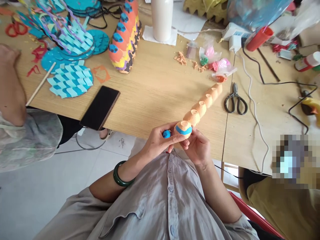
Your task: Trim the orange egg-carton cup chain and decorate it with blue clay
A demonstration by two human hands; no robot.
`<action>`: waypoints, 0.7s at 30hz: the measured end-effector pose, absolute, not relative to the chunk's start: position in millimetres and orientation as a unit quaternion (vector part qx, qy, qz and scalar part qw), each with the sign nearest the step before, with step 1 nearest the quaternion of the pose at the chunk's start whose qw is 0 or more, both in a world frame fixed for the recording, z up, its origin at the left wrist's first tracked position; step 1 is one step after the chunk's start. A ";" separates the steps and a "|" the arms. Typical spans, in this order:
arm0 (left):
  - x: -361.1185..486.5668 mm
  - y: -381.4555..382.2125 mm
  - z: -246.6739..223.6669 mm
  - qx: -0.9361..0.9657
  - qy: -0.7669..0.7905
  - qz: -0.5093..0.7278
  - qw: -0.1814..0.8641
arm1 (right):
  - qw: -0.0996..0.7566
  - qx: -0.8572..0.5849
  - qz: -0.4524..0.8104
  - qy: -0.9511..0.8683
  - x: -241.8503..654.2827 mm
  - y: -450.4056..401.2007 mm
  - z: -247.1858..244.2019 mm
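Observation:
A long, bumpy strip (200, 109) covered in orange clay points away from me, with a dimple on top of each rounded bump. Its near end sits between my two hands, just over the table's front edge. Across that end bump runs a blue clay band (183, 130). My left hand (158, 141) is closed around the left side of the bump, its thumb touching near the blue band. A small blue clay ball (166, 134) is tucked between the fingers of that hand. My right hand (198, 146) grips the same end from the right, some fingertips hidden beneath it.
A black phone (100, 107) lies left, near blue scaly discs (71, 80). Behind stands a painted bumpy piece (126, 36) beside a white bottle (162, 20). Clay packets (215, 60), black scissors (235, 100) and cables lie right. People sit on both sides.

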State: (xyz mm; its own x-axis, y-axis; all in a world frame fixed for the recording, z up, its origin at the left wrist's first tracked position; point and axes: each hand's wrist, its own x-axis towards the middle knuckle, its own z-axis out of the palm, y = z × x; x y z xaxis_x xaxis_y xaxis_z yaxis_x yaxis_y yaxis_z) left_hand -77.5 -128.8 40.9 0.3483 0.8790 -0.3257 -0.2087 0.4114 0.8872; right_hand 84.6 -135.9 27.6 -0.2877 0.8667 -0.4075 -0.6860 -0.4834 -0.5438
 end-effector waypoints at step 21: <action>-65.6 -91.3 19.0 0.017 0.338 0.388 0.857 | 0.396 -0.724 0.333 -0.457 173.6 -70.3 23.9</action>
